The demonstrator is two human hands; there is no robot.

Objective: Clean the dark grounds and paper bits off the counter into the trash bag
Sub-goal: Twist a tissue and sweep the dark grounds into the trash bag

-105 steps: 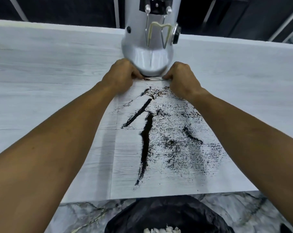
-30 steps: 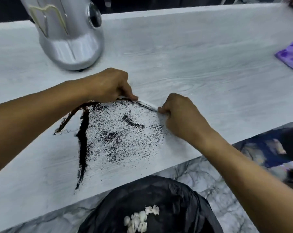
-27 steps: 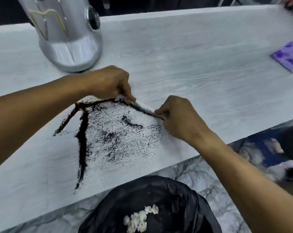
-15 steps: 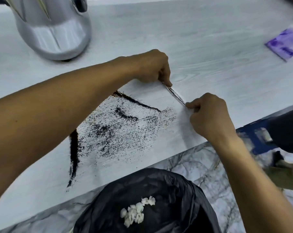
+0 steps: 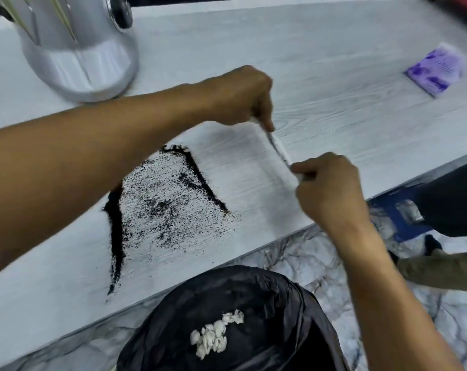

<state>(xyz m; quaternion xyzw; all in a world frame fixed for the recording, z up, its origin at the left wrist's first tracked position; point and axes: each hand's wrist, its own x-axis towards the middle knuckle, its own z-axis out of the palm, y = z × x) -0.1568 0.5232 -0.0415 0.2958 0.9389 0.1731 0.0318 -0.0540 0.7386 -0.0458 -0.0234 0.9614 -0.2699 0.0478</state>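
1. Two hands work over the counter [image 5: 334,62]: the left hand [image 5: 240,97] and the right hand [image 5: 331,188] each pinch one end of a single thin, rolled white strip [image 5: 279,149] stretched between them, dark-smeared along its edge.
2. The dark grounds [image 5: 168,207] lie on the counter at about 8 o'clock from the strip, in two thick black ridges with a loose speckle between them; the left forearm crosses over their upper left corner.
3. One black trash bag [image 5: 267,303] gapes below the counter edge at 6 o'clock, holding one clump of white paper bits [image 5: 213,336].
4. One shiny metal appliance [image 5: 77,49] stands at 10 o'clock.
5. One purple packet [image 5: 436,70] lies at 2 o'clock; its print is too blurred to read.
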